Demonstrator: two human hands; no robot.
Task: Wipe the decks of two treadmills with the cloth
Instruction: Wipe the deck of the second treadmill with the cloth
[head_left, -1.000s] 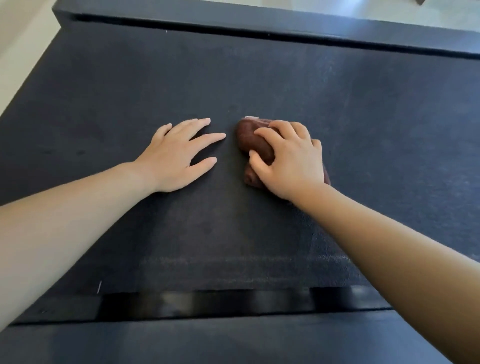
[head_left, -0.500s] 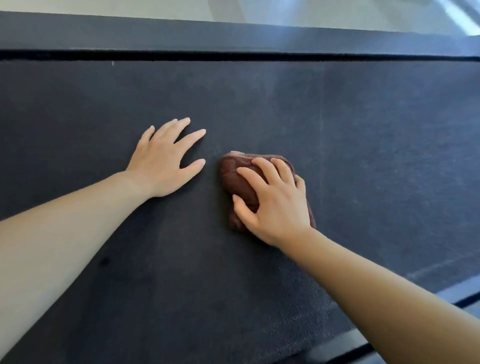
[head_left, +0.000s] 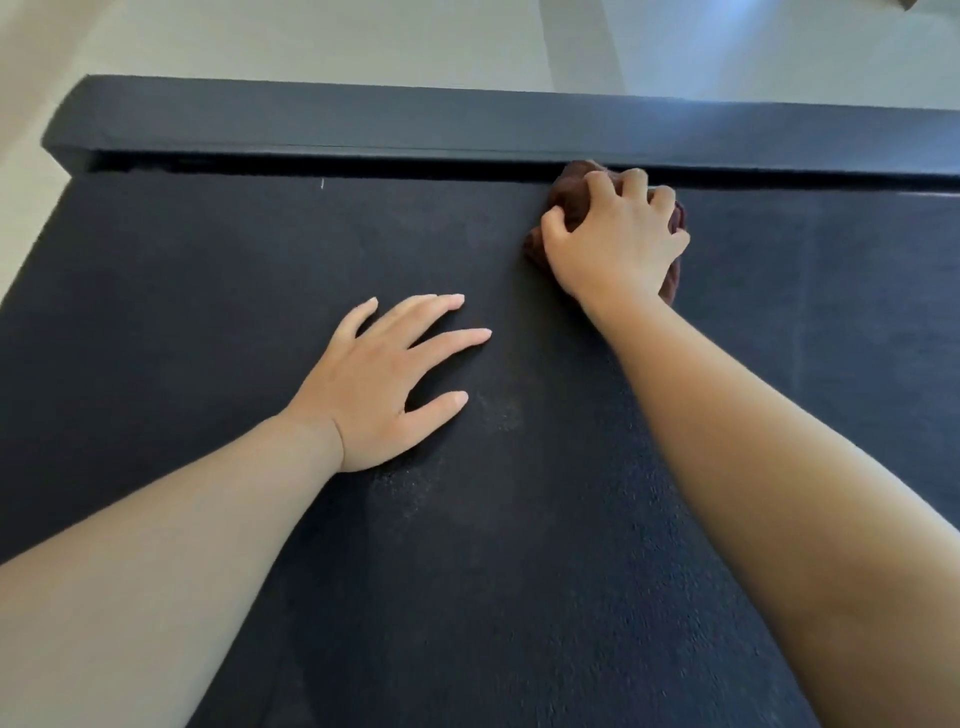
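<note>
A dark, rough treadmill deck (head_left: 208, 291) fills most of the view. My right hand (head_left: 615, 239) grips a bunched dark brown cloth (head_left: 569, 195) with curled fingers, pressing it on the deck right at the gap below the far side rail (head_left: 363, 122). Most of the cloth is hidden under that hand. My left hand (head_left: 384, 384) lies flat on the deck nearer to me, fingers spread and straight, holding nothing. A faint dusty patch (head_left: 493, 415) shows just right of its thumb.
The black rail runs across the top of the deck, with a narrow dark slot under it. Beyond the rail lies pale floor (head_left: 311, 41). The deck's left edge (head_left: 31, 270) slants down towards me.
My right hand has pushed the cloth away from me, up to the far rail. The left hand has stayed flat on the deck. The camera has tilted, showing more floor beyond the rail.
</note>
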